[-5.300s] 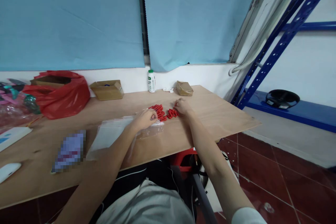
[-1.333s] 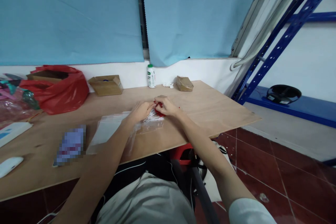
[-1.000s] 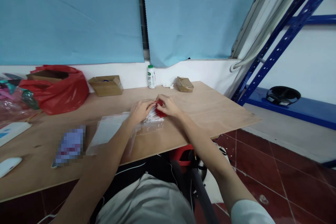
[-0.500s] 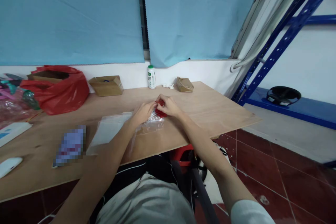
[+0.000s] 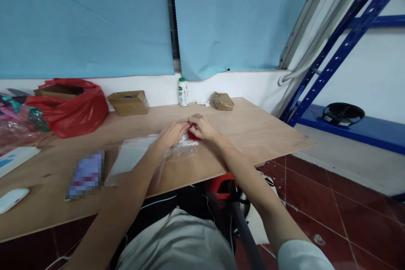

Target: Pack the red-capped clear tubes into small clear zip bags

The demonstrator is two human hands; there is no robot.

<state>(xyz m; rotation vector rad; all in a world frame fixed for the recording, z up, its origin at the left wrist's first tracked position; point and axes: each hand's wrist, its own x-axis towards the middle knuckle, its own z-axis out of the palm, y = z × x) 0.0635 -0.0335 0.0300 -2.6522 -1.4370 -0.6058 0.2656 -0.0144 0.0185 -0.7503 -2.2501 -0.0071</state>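
Note:
Over the middle of the table, my left hand [image 5: 172,133] and my right hand [image 5: 202,127] meet at their fingertips, both closed. A small red thing [image 5: 193,135] shows under my right fingers; its kind is too small to make out. Just below, a clear plastic bag [image 5: 185,150] lies on the wood, with thin clear rod-like pieces showing in or under it. What exactly the left fingertips pinch is hidden. Flat clear bags [image 5: 128,158] lie partly beneath my left forearm.
A wooden table [image 5: 262,135] carries a red plastic bag [image 5: 79,114], an open cardboard box [image 5: 129,103], a white bottle [image 5: 182,93] and a brown package [image 5: 223,101]. A blurred purple packet [image 5: 87,175] and a white mouse [image 5: 12,199] lie left. Blue shelving [image 5: 376,133] stands right.
My right fingers have curled slightly further over the red thing, so less of it shows. The hands otherwise stay in the same place.

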